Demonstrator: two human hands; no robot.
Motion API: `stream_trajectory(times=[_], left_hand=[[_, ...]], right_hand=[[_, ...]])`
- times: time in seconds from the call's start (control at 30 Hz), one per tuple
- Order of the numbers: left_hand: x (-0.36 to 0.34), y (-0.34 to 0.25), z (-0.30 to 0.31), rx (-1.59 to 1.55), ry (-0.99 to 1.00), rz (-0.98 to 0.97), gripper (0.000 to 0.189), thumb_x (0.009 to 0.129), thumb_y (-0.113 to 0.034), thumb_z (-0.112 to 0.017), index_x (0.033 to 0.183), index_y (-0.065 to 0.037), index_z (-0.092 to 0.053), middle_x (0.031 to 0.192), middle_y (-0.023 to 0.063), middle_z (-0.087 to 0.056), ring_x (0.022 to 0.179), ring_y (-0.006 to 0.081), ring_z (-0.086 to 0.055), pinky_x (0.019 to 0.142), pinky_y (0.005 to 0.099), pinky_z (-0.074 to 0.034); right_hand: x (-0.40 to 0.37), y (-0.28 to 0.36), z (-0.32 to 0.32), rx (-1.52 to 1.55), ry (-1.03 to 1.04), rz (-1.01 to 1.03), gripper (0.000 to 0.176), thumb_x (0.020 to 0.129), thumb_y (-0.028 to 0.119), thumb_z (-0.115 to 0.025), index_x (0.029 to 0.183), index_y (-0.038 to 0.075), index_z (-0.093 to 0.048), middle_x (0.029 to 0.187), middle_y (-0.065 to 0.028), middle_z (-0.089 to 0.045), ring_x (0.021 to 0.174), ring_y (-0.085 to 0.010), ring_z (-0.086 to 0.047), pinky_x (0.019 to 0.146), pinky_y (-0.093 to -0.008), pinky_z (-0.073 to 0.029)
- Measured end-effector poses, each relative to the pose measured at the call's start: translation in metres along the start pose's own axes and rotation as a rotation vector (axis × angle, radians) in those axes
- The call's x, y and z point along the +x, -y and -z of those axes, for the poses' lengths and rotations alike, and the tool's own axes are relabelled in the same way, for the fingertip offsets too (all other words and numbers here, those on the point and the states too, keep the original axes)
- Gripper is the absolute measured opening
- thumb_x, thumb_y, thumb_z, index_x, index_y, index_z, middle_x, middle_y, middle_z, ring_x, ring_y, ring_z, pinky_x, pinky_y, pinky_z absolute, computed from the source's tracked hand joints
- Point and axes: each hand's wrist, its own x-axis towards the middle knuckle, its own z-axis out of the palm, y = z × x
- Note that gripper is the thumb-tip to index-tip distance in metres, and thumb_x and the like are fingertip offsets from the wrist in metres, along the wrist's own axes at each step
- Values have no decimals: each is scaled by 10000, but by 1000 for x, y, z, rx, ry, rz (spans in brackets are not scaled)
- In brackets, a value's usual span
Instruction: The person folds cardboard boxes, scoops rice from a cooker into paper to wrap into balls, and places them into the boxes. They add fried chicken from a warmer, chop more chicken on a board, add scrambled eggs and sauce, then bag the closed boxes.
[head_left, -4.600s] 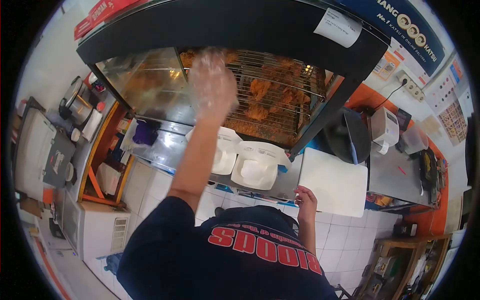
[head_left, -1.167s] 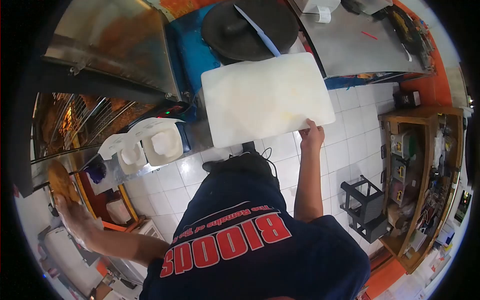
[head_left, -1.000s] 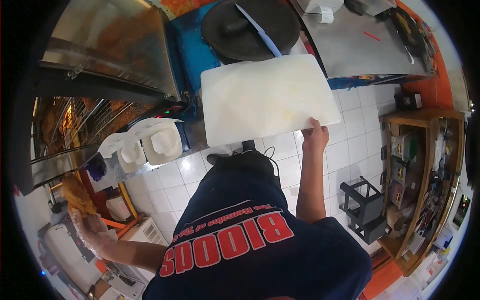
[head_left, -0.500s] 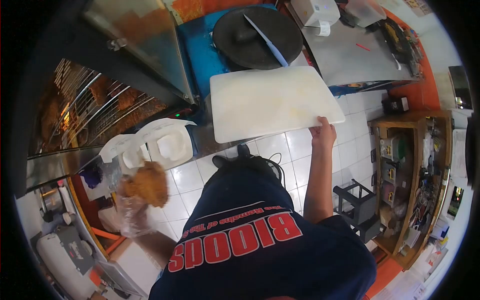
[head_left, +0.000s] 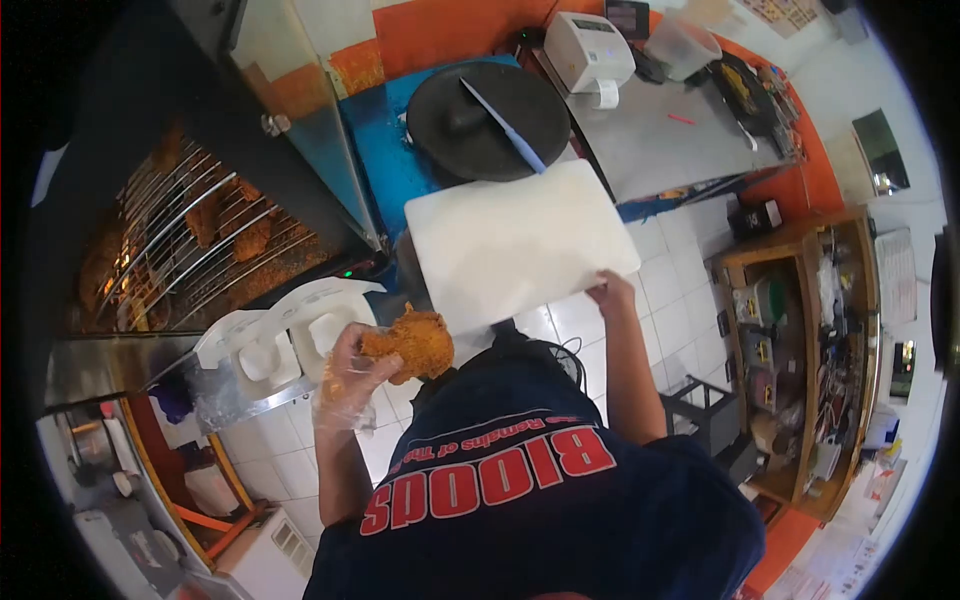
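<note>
A piece of fried chicken [head_left: 410,347], golden and crusty, is held in my left hand [head_left: 358,372], which wears a clear plastic glove. My bare right hand [head_left: 614,294] grips the near right corner of a white cutting board [head_left: 515,245], fingers partly hidden under it. The board is tilted and bare on top. Beyond its far edge, a knife [head_left: 505,127] with a blue-grey handle lies across a round dark chopping block [head_left: 430,120]. Left of the board, white takeaway boxes [head_left: 325,330] stand open on a metal shelf, close to my left hand.
A lit warming cabinet [head_left: 210,230] with fried pieces on wire racks stands at left, its glass door [head_left: 300,130] swung open. A label printer [head_left: 588,55] sits on the steel counter [head_left: 650,150]. At right are a black stool [head_left: 715,415] and a wooden shelf unit [head_left: 800,260].
My left hand has brought the fried chicken rightward and up, beside the board's near left corner. The board has shifted slightly left and turned, with my right hand still gripping it.
</note>
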Motion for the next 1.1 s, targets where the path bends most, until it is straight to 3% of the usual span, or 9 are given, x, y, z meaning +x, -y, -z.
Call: stream_trajectory(times=[0.17,0.33,0.5,0.63,0.77,0.93,1.0,1.03,1.1], left_hand=[[77,62,-62,220,-147,-43,425,863,-214,-808,1159,-5,-587,1050,121,-685,955,171,-669,837,308,-537],[168,101,-130,528,-356,-28,447,850,-277,-804,1145,-1,-613,1035,174,-721,963,237,-700,855,341,-533],[227,138,-156,650,-492,-25,461,798,-226,-818,1168,-27,-628,1126,173,-684,1071,342,-666,941,410,-517],[229,139,-159,890,-603,-366,464,774,-200,-821,1174,-53,-637,1223,150,-639,1159,333,-617,992,408,-496],[212,126,-171,983,-533,-365,381,797,-154,-795,1148,-90,-664,1233,100,-625,1167,325,-598,1010,408,-488],[206,131,-203,1131,-313,-493,297,829,-89,-720,1122,-111,-677,1178,83,-653,1140,314,-612,986,403,-502],[207,102,-233,1033,-117,7,330,822,-68,-676,1147,-125,-674,1188,91,-668,1149,309,-615,981,419,-503],[212,138,-223,1339,-39,-351,368,814,-30,-629,1173,-106,-667,1236,111,-648,1165,335,-603,990,454,-488],[216,176,-215,1295,0,-460,385,810,-16,-615,1185,-89,-657,1258,120,-629,1167,350,-593,993,469,-480]], right_hand=[[13,0,22,-195,154,-136,420,884,115,-658,1230,-93,-541,1140,-252,-610,1015,-434,-667,845,-528,-604],[10,61,19,-630,180,-270,493,817,264,-711,1179,-50,-598,1102,-225,-628,956,-360,-645,822,-493,-554],[68,75,-32,-754,58,473,269,809,191,-717,970,-8,-634,941,-97,-641,842,-191,-578,774,-328,-482],[45,122,-155,-653,517,951,305,758,105,-771,1036,27,-672,1020,-106,-660,969,-244,-624,827,-351,-491],[51,103,-245,-947,495,1313,384,741,220,-827,1052,57,-673,1031,-136,-647,992,-362,-603,886,-487,-480],[65,94,-280,-1139,350,1170,345,749,225,-795,1002,16,-689,1005,-177,-677,981,-404,-644,875,-502,-512],[71,95,-273,-1191,336,1133,343,749,223,-785,989,-4,-695,999,-199,-690,976,-416,-660,867,-505,-524],[73,100,-265,-1140,378,1101,351,751,224,-776,984,-25,-696,991,-224,-694,965,-419,-671,853,-500,-534],[70,111,-235,-1003,460,1047,373,763,218,-745,1008,-57,-688,972,-262,-695,928,-402,-691,815,-454,-553]])
